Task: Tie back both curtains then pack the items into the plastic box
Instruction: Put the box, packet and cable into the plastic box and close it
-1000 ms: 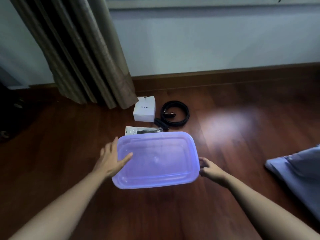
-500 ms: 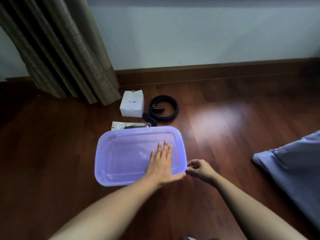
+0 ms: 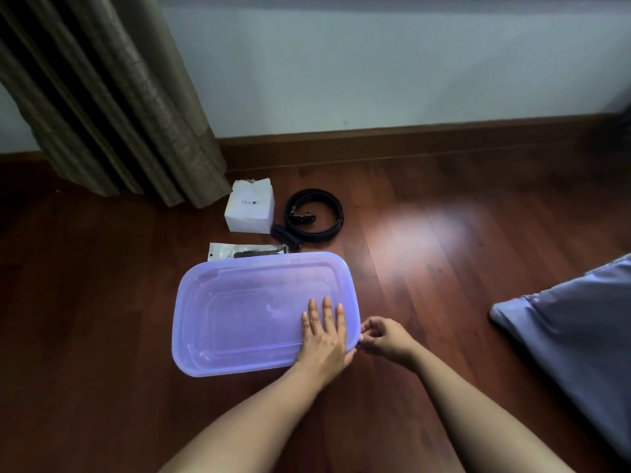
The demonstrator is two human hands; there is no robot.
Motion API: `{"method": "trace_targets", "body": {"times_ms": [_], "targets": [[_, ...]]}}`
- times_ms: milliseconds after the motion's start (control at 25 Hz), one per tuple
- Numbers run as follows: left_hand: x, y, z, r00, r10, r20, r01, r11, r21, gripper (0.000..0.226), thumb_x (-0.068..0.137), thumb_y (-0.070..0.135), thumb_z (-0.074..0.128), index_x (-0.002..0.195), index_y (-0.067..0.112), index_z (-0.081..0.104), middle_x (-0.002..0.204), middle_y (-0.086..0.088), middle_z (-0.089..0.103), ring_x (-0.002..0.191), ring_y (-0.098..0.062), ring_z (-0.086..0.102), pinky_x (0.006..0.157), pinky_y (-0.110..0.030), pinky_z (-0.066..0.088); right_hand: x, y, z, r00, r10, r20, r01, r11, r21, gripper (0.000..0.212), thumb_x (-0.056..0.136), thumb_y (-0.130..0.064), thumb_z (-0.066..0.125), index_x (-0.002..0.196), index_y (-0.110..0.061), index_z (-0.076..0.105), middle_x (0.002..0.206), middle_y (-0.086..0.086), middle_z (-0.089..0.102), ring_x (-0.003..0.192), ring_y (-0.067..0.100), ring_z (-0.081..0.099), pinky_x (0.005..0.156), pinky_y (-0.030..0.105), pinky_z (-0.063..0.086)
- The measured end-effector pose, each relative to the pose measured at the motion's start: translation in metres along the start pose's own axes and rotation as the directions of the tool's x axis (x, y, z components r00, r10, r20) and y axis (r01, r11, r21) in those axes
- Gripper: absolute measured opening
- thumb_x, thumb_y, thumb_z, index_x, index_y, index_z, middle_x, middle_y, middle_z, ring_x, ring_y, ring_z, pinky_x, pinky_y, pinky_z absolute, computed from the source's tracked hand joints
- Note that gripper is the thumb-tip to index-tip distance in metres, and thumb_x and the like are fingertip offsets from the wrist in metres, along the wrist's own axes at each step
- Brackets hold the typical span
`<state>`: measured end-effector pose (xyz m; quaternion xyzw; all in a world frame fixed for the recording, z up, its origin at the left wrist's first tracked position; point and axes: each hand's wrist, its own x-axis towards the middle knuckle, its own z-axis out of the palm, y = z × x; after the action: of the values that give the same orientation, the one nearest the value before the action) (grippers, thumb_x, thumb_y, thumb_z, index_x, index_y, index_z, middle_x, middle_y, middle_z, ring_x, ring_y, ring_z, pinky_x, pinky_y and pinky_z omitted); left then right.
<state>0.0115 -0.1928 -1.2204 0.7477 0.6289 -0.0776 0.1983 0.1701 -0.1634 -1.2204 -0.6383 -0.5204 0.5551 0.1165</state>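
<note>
Plastic box [image 3: 218, 369] closed on the wooden floor [image 3: 426, 268], both hands at its right end.
Left hand [image 3: 323, 339] lies flat on the lid [image 3: 252, 302], fingers straight; right hand [image 3: 384, 339] pinches the lid's right rim. Behind the box are a packet [image 3: 239, 250] partly hidden by the far rim, a white carton [image 3: 251, 209], a coiled belt [image 3: 316, 215] and the curtain [image 3: 109, 104]. A blue cushion [image 3: 577, 336] lies at right.

Left hand [image 3: 323, 337] lies flat, fingers straight, on the plastic box [image 3: 239, 302]; right hand [image 3: 387, 339] pinches its right rim with curled fingers.

Translucent purple plastic box [image 3: 239, 312], smooth; glossy wood floor [image 3: 426, 233]; matt white paper carton [image 3: 251, 209]; coarse cloth curtain [image 3: 112, 97].
</note>
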Motion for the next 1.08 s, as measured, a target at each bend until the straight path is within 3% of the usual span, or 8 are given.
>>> {"method": "trace_targets", "body": {"times_ms": [160,480,680,800,840,920,1000,1080], "targets": [[0.002,0.003,-0.004,1.000,0.015,-0.025,-0.012,0.996,0.088,0.083,0.049,0.065,0.076,0.106,0.005,0.071,0.106,-0.024,0.069,0.093,-0.050,0.064,0.072,-0.053,0.055,0.003,0.003,-0.002,0.999,-0.045,-0.012,0.043,0.992,-0.116,0.017,0.080,-0.008,0.068,0.073,-0.018,0.057,0.061,-0.008,0.066,0.052,-0.001,0.059,0.062,0.023,0.050],[0.000,0.000,-0.030,0.997,0.051,-0.051,-0.044,0.992,0.116,0.087,0.048,0.072,0.072,0.104,0.005,0.072,0.103,-0.021,0.071,0.088,-0.048,0.067,0.064,-0.051,0.056,0.006,0.003,-0.003,0.999,0.033,-0.031,-0.033,0.999,0.006,0.015,0.080,0.002,0.063,0.073,-0.011,0.059,0.056,-0.004,0.064,0.049,0.007,0.058,0.056,0.023,0.049],[-0.016,-0.022,-0.089,0.989,0.104,-0.102,-0.098,0.993,0.061,0.077,0.075,0.058,0.032,0.107,-0.002,0.069,0.106,-0.022,0.070,0.087,-0.046,0.068,0.059,-0.048,0.057,0.009,0.001,0.001,0.988,0.153,-0.027,-0.147,0.978,0.148,0.014,0.077,0.006,0.059,0.076,-0.008,0.061,0.058,0.004,0.065,0.063,0.021,0.060,0.057,0.025,0.047],[-0.029,-0.062,-0.136,0.936,0.079,-0.343,-0.098,0.994,-0.040,0.072,0.088,0.051,0.040,0.131,-0.006,0.048,0.133,-0.024,0.053,0.115,-0.042,0.057,0.082,-0.043,0.053,0.016,-0.016,0.006,0.990,0.111,-0.090,-0.086,0.966,0.244,0.031,0.074,-0.023,0.063,0.102,-0.011,0.065,0.090,0.001,0.071,0.082,0.016,0.062,0.075,0.029,0.051],[-0.032,-0.082,-0.147,0.911,0.044,-0.410,-0.083,0.994,-0.077,0.074,0.090,0.050,0.043,0.141,-0.003,0.033,0.146,-0.020,0.039,0.128,-0.038,0.046,0.095,-0.042,0.046,0.017,-0.023,0.009,0.989,0.063,-0.134,-0.036,0.980,0.197,0.037,0.076,-0.032,0.064,0.109,-0.014,0.062,0.105,-0.002,0.068,0.094,0.016,0.060,0.086,0.032,0.047],[-0.043,-0.127,-0.161,0.913,-0.068,-0.403,-0.016,0.979,-0.202,0.085,0.086,0.060,0.039,0.148,0.005,0.018,0.154,-0.013,0.026,0.136,-0.032,0.037,0.102,-0.041,0.037,0.016,-0.034,0.014,0.979,-0.010,-0.204,0.010,1.000,0.003,0.041,0.088,-0.032,0.060,0.124,-0.016,0.051,0.115,-0.001,0.059,0.111,0.020,0.056,0.094,0.032,0.041],[-0.054,-0.173,-0.159,0.900,-0.172,-0.400,0.081,0.969,-0.232,0.083,0.087,0.060,0.040,0.149,0.009,0.019,0.154,-0.010,0.027,0.134,-0.031,0.040,0.102,-0.040,0.037,0.021,-0.035,0.019,0.975,-0.079,-0.207,0.033,0.976,-0.216,0.045,0.091,-0.021,0.053,0.133,-0.011,0.043,0.123,0.011,0.060,0.114,0.029,0.057,0.091,0.032,0.043],[-0.064,-0.212,-0.146,0.894,-0.252,-0.369,0.163,0.953,-0.257,0.074,0.092,0.045,0.049,0.149,0.011,0.017,0.155,-0.008,0.024,0.137,-0.030,0.036,0.105,-0.040,0.034,0.024,-0.034,0.021,0.973,-0.082,-0.218,0.018,0.960,-0.280,0.047,0.088,-0.012,0.047,0.135,-0.011,0.041,0.124,0.018,0.061,0.110,0.035,0.058,0.087,0.035,0.046]]}}
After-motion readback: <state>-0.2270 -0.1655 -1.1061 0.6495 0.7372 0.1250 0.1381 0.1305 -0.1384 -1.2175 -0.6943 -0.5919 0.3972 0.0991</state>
